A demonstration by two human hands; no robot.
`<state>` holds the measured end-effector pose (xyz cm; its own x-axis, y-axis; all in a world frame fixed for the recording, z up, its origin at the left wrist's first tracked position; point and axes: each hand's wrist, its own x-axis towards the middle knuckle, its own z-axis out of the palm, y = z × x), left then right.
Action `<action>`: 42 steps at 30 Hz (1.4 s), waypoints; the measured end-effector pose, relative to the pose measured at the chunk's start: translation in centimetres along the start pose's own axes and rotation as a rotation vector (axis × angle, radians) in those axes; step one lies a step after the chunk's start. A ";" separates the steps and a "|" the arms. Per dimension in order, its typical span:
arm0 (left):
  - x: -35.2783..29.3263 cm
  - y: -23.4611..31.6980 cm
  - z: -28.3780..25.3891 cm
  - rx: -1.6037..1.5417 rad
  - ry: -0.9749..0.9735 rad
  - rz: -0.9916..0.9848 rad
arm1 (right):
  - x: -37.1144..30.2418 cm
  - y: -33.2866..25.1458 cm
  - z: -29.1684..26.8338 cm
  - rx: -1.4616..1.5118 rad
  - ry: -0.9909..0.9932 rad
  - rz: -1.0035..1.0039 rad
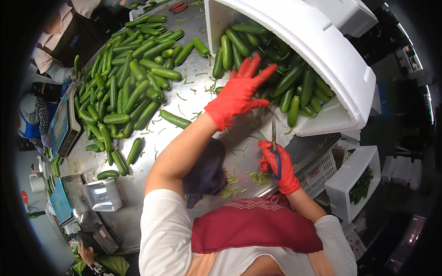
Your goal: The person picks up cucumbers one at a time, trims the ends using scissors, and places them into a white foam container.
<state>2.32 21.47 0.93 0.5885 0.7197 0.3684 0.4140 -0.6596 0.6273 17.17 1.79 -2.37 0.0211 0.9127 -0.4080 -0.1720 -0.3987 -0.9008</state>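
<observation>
My left hand (240,92), in a red glove, is open with its fingers spread at the mouth of a white foam box (343,60) that lies on its side. Just beyond its fingertips are green cucumbers (289,79) inside the box; whether the fingers touch one I cannot tell. In my right hand (286,170), also red-gloved, is a pair of scissors (275,147) with dark blue handles, blades pointing away from me and looking closed. Cut green stem bits (232,179) lie on the metal table (172,138) between my arms.
A big heap of cucumbers (124,87) covers the table's left side, beside a scale (66,122). A dark cloth (205,175) lies near my body. Another foam box (354,184) stands right, near a white crate (317,172). Other people work along the left; red-handled scissors (177,7) lie far off.
</observation>
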 end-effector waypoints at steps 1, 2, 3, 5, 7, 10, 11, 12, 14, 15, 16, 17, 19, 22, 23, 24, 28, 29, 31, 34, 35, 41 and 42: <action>0.1 0.0 1.1 0.091 -0.048 -0.018 | 0.0 0.0 -0.2 0.014 0.008 -0.013; -0.1 -0.3 1.6 0.102 -0.065 -0.037 | 0.0 0.0 -0.4 0.006 0.022 -0.013; -0.3 -0.5 2.0 0.114 -0.081 -0.057 | 0.0 0.0 -0.6 -0.002 0.036 -0.013; -0.8 -1.1 2.7 0.192 -0.107 -0.035 | -0.2 0.1 -1.0 -0.013 0.078 0.005; -1.5 -2.2 2.8 0.337 -0.101 0.044 | -0.2 -0.2 -1.2 -0.032 0.111 0.027; -2.5 -3.1 2.4 0.213 -0.154 0.017 | -0.4 0.4 -1.1 -0.047 0.097 0.022; -2.9 -3.5 2.2 0.164 -0.165 0.001 | -0.5 0.6 -1.2 -0.037 0.087 0.012; -3.3 -3.8 2.0 0.117 -0.174 -0.017 | -0.5 0.9 -1.2 -0.027 0.076 0.002; -4.3 -4.4 1.5 0.085 -0.165 0.053 | -0.7 1.4 -1.3 -0.005 0.088 0.009; -4.8 -4.6 1.1 0.097 -0.164 0.103 | -0.8 1.5 -1.4 0.004 0.102 0.024; -5.1 -3.7 -0.2 0.167 -0.176 0.182 | -0.9 1.6 -1.4 0.016 0.112 0.040; -5.6 -3.4 -0.9 0.233 -0.188 0.265 | -1.0 2.0 -1.6 0.013 0.109 0.043; -7.4 -4.3 -1.7 0.190 -0.247 0.244 | -1.2 2.6 -2.0 0.009 0.095 0.051; -10.0 -4.6 -3.0 0.095 -0.236 0.084 | -1.5 2.4 -1.6 -0.030 0.066 0.051; -10.6 -4.7 -3.2 0.055 -0.214 0.013 | -1.5 2.2 -1.5 -0.030 0.059 0.060; -10.9 -5.5 -3.1 0.005 -0.151 -0.013 | -1.5 2.0 -1.3 -0.031 0.053 0.070; -11.6 -7.5 -4.8 -0.194 -0.305 -0.147 | -1.7 2.4 -1.0 0.041 0.022 0.114; -11.2 -6.5 -5.4 -0.290 -0.398 -0.278 | -1.8 2.5 -1.0 0.029 0.020 0.105; -12.2 -5.8 -5.8 -0.695 -0.409 -0.502 | -2.1 2.5 -1.0 0.007 0.009 0.084; -13.4 -7.7 -6.9 -0.570 -0.412 -0.410 | -2.5 2.4 -0.8 -0.013 -0.005 0.060; -12.7 -6.9 -7.4 -0.567 -0.358 -0.477 | -2.6 2.4 -0.8 -0.002 -0.004 0.062; -9.3 -4.5 -4.3 -0.068 0.168 -0.202 | -2.6 2.6 0.0 0.009 -0.027 0.090; -8.4 -4.0 -2.9 0.026 0.165 -0.110 | -2.7 2.3 0.2 0.007 -0.018 0.095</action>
<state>-6.33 18.75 -2.68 0.4177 0.8122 0.4071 0.4885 -0.5786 0.6531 16.50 -1.58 -3.35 -0.0131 0.8721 -0.4891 -0.1796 -0.4832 -0.8569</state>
